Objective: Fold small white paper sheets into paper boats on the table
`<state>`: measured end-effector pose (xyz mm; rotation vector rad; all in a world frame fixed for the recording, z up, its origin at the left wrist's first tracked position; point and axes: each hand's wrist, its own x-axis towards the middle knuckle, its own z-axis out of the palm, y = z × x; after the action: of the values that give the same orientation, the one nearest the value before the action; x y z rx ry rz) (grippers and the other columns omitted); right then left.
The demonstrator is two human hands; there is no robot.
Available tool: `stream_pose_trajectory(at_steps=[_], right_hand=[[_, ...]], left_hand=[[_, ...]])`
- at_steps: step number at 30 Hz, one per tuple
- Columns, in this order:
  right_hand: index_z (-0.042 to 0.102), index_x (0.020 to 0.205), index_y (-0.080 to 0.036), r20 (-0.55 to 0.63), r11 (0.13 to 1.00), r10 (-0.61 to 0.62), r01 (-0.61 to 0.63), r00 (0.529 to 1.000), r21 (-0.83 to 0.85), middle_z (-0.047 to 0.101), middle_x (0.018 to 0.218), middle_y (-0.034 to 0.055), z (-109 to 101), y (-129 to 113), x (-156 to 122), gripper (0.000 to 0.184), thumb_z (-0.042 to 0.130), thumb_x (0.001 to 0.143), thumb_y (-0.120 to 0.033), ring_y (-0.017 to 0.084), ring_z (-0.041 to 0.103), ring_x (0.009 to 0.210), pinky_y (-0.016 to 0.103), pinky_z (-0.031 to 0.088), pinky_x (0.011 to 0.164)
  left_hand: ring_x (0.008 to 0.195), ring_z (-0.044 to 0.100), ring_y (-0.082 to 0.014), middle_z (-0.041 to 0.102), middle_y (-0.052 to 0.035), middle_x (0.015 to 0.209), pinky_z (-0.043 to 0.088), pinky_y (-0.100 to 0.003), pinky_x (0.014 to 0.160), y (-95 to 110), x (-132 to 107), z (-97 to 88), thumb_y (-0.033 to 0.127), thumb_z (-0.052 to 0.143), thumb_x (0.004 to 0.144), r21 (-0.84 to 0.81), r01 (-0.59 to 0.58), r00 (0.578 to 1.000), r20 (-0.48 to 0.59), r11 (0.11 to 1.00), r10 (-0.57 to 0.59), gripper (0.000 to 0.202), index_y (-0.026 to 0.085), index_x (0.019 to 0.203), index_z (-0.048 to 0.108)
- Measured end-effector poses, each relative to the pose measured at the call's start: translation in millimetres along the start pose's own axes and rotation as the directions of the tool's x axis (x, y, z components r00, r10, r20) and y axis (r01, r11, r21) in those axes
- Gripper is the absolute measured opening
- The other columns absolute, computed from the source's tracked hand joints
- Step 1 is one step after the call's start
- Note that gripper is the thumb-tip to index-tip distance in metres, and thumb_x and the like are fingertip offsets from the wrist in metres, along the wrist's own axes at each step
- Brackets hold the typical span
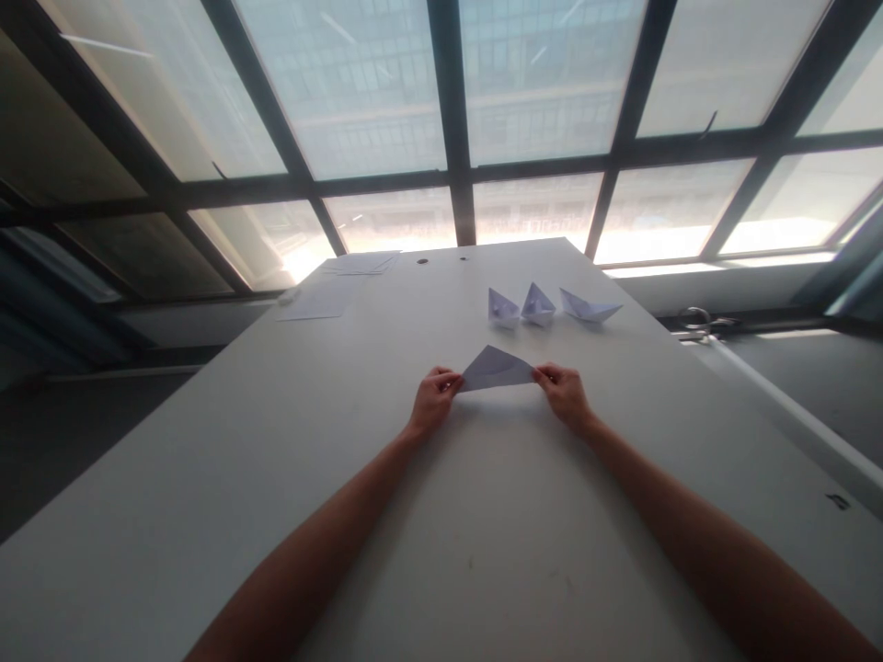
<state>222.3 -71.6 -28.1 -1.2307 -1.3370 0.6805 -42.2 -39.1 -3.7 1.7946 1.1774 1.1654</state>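
A white sheet folded into a flat triangle (497, 370) is held just over the white table (386, 515), its peak pointing away from me. My left hand (433, 401) pinches its left corner. My right hand (564, 395) pinches its right corner. Both hands are closed on the paper, with the arms stretched out over the table. Three finished paper boats (538, 306) stand in a row beyond the triangle, toward the right.
Loose white sheets (314, 303) lie at the far left of the table, with a small stack (362, 264) at the far edge. Large windows with dark frames (452, 129) rise behind. Scissors (696, 322) rest on the ledge at the right.
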Motion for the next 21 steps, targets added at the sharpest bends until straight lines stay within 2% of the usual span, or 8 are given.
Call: stream_pose_trajectory(at_steps=[4, 8, 11, 14, 17, 19, 21], right_hand=[[0.076, 0.092, -0.017, -0.056, 0.999, 0.047, -0.046, 0.997, 0.029, 0.074, 0.080, 0.0068, 1, -1, 0, 0.032, 0.065, 0.079, -0.044, 0.021, 0.063, 0.070, 0.032, 0.048, 0.067], [0.074, 0.099, -0.014, -0.120, 0.999, 0.050, -0.051, 0.991, -0.004, 0.072, 0.076, 0.0065, 1, 0, 2, 0.036, 0.062, 0.078, -0.040, 0.020, 0.061, 0.065, 0.031, 0.047, 0.062], [0.072, 0.101, -0.014, -0.148, 0.994, 0.024, -0.039, 0.989, -0.104, 0.068, 0.072, 0.0053, 0, 2, 1, 0.034, 0.057, 0.079, -0.036, 0.019, 0.059, 0.063, 0.030, 0.046, 0.061], [0.070, 0.102, -0.016, -0.139, 0.953, 0.012, -0.053, 0.990, -0.298, 0.068, 0.074, 0.0053, -1, 3, -1, 0.030, 0.053, 0.081, -0.029, 0.020, 0.061, 0.067, 0.032, 0.045, 0.067], [0.069, 0.103, -0.019, -0.106, 0.856, 0.007, -0.061, 0.994, -0.514, 0.070, 0.079, 0.0065, -1, 2, -4, 0.026, 0.052, 0.084, -0.022, 0.023, 0.063, 0.076, 0.033, 0.043, 0.074], [0.070, 0.100, -0.021, -0.076, 0.781, -0.005, -0.044, 0.997, -0.624, 0.071, 0.083, 0.0075, -1, 1, -6, 0.022, 0.053, 0.086, -0.020, 0.025, 0.062, 0.085, 0.035, 0.041, 0.079], [0.070, 0.098, -0.021, -0.056, 0.714, -0.013, -0.030, 0.998, -0.700, 0.071, 0.089, 0.0082, -1, -1, -8, 0.018, 0.056, 0.087, -0.020, 0.026, 0.061, 0.093, 0.036, 0.039, 0.083]], left_hand=[[0.081, 0.064, -0.0204, 0.073, -0.0068, 0.088, 0.048, -0.029, 0.074, -1, -1, 1.1, 0.042, 0.062, 0.083, 0.012, 0.043, 0.996, 0.083, 0.999, -0.043, 0.035, 0.014, 0.094, 0.079], [0.089, 0.065, -0.0240, 0.076, -0.0070, 0.096, 0.049, -0.033, 0.083, -4, -2, 4.2, 0.037, 0.059, 0.085, 0.106, 0.046, 0.993, 0.106, 0.993, -0.057, 0.039, 0.014, 0.113, 0.074], [0.079, 0.064, -0.0210, 0.074, -0.0068, 0.087, 0.047, -0.032, 0.082, -4, -5, 7.2, 0.031, 0.057, 0.087, 0.295, -0.081, 0.984, 0.175, 0.952, 0.030, 0.045, 0.013, 0.128, 0.065], [0.079, 0.062, -0.0206, 0.071, -0.0060, 0.083, 0.045, -0.032, 0.083, 2, -10, 8.7, 0.026, 0.050, 0.092, 0.423, -0.242, 0.947, 0.299, 0.874, 0.117, 0.052, 0.013, 0.143, 0.051], [0.089, 0.062, -0.0228, 0.070, -0.0082, 0.093, 0.041, -0.036, 0.089, 8, -14, 8.8, 0.022, 0.043, 0.095, 0.499, -0.351, 0.899, 0.417, 0.792, 0.135, 0.056, 0.014, 0.150, 0.038], [0.097, 0.060, -0.0246, 0.069, -0.0100, 0.102, 0.039, -0.039, 0.093, 10, -17, 8.7, 0.022, 0.043, 0.095, 0.553, -0.394, 0.879, 0.460, 0.734, 0.125, 0.054, 0.018, 0.149, 0.040], [0.106, 0.057, -0.0264, 0.066, -0.0112, 0.113, 0.037, -0.041, 0.097, 11, -19, 8.6, 0.022, 0.045, 0.094, 0.602, -0.412, 0.877, 0.465, 0.684, 0.119, 0.053, 0.023, 0.147, 0.044]])
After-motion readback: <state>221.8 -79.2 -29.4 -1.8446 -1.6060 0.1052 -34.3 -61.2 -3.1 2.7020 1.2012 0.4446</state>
